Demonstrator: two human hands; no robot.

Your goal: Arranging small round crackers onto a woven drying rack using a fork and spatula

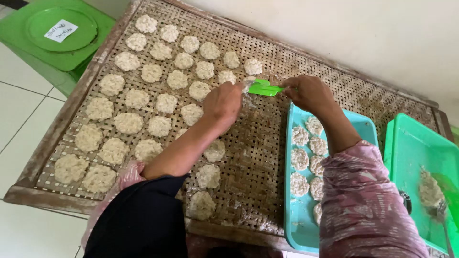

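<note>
My right hand point(308, 93) grips the handle of a green plastic spatula point(264, 88) held flat over the woven bamboo tray point(258, 157). At the spatula's tip my left hand point(224, 102) pinches a pale rice cake point(248, 85), fingers closed around it. Several flat, round rice cakes point(158, 100) lie in rows across the left part of the woven tray. Beside my right forearm sits a light blue plastic tray point(292, 224) with several more cakes point(306, 157) in it.
At the right a green plastic tray point(406, 143) holds a lump of rice and a metal fork point(442, 215). A green container with a round lid point(57, 33) stands at the far left on white floor tiles. A white wall runs behind the bamboo tray.
</note>
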